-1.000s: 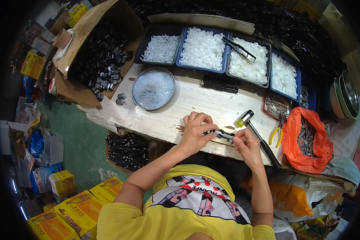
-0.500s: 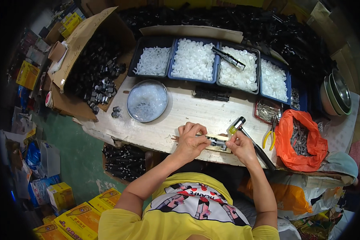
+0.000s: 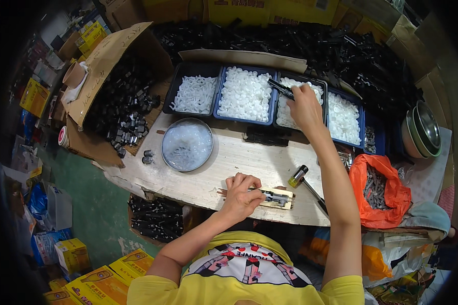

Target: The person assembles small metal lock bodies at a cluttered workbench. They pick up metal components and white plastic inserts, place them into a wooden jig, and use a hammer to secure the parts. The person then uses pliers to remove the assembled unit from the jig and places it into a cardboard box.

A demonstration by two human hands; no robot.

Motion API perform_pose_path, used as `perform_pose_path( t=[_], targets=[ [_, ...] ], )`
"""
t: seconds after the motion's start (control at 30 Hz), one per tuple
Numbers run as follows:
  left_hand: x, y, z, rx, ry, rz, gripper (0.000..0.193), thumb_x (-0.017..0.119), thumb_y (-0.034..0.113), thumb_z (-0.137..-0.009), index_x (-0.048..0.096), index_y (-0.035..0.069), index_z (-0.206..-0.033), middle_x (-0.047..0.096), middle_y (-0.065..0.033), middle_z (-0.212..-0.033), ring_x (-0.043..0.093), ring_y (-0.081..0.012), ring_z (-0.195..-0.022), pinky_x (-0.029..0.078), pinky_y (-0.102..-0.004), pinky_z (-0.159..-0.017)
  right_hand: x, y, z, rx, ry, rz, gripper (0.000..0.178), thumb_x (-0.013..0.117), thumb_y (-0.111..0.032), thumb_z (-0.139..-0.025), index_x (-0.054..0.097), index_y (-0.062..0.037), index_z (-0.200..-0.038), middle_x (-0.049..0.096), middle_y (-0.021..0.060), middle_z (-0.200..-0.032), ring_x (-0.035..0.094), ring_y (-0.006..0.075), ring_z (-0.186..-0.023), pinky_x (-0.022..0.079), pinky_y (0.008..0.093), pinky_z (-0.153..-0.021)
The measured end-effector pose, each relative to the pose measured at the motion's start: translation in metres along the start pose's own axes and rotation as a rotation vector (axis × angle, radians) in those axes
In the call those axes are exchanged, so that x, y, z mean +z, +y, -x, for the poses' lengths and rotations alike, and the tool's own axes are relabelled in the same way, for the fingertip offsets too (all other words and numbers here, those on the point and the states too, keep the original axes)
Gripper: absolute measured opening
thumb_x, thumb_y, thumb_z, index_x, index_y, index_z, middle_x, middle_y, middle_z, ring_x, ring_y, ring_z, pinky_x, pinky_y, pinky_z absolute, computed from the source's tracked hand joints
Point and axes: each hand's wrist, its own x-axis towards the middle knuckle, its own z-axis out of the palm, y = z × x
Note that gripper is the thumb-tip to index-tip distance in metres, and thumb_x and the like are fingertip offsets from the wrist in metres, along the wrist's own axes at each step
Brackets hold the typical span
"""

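Near the table's front edge, my left hand (image 3: 240, 195) has its fingers closed on the left end of a long grey-and-black part (image 3: 276, 197). That part lies in a cream-coloured block (image 3: 288, 202). My right hand (image 3: 306, 108) reaches out over the trays. Its fingers are closed around the right end of a black rod-shaped tool (image 3: 280, 88), which lies across the rims of two trays. A two-faced mallet (image 3: 298, 176), black and clear yellow, rests right of the block. My right forearm covers part of its handle.
Trays of small white plastic pieces (image 3: 245, 94) line the back, before a heap of black parts (image 3: 229, 43). A round dish (image 3: 208, 155) stands left, by a carton (image 3: 103, 56) of dark metal pieces. Right are an orange bag (image 3: 360, 185) of grey parts and stacked bowls (image 3: 417, 129).
My right hand has left the part in the block and moved up and away to the black rod-shaped tool. My left hand stays on the part. The view has shifted slightly.
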Motion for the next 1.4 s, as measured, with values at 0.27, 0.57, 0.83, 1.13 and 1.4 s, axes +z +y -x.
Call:
perform_pose_path(
  t=[0.27,0.57,0.83,1.13,1.4],
  targets=[
    [0.001,0.0,0.001,0.019,0.002,-0.016,0.007,0.068,0.01,-0.066,0.063,0.014,-0.068,0.052,0.0015,-0.089,0.043,-0.0192,-0.093,0.025,-0.0363,-0.078,0.002,0.024,-0.017,-0.144,0.186,-0.105,0.015,0.061,-0.004,-0.072,0.058,-0.0027,-0.087,0.054,0.0122,-0.086,0.054,0.0294,-0.08,0.044,0.0377,-0.07],
    [0.001,0.0,0.0,0.06,0.02,-0.061,0.008,0.068,0.01,-0.064,0.063,0.014,-0.07,0.054,0.0007,-0.092,0.045,-0.0194,-0.091,0.025,-0.035,-0.079,0.013,0.006,-0.018,-0.048,-0.083,0.083,0.026,0.065,-0.011,-0.071,0.058,-0.0032,-0.095,0.055,0.0131,-0.095,0.052,0.0311,-0.094,0.045,0.0393,-0.079],
    [0.001,-0.001,0.003,0.068,0.005,-0.065,0.01,0.068,0.009,-0.064,0.063,0.014,-0.072,0.054,0.0004,-0.093,0.045,-0.02,-0.092,0.026,-0.0356,-0.08,0.012,0.022,-0.035,0.044,-0.093,-0.084,0.02,0.061,-0.01,-0.069,0.061,-0.0053,-0.089,0.055,0.0134,-0.094,0.053,0.0314,-0.093,0.046,0.0415,-0.078],
    [-0.012,0.009,-0.006,0.035,0.175,0.019,0.029,0.072,0.015,-0.066,0.061,0.007,-0.093,0.056,-0.0036,-0.098,0.051,-0.0197,-0.085,0.03,-0.0323,-0.078,-0.072,-0.003,0.084,0.599,0.102,-1.133,0.017,0.066,-0.008,-0.07,0.06,0.001,-0.083,0.061,0.0053,-0.075,0.055,0.0125,-0.069,0.042,0.0247,-0.066],
    [-0.014,0.019,-0.011,0.209,0.118,-0.079,0.039,0.069,0.009,-0.067,0.058,0.003,-0.104,0.059,-0.008,-0.092,0.053,-0.0223,-0.078,0.032,-0.034,-0.078,-0.055,-0.063,0.183,0.891,-0.198,-1.622,0.015,0.063,-0.01,-0.079,0.062,0.001,-0.088,0.062,0.0038,-0.079,0.054,0.0085,-0.07,0.042,0.0205,-0.067]
  ],
)
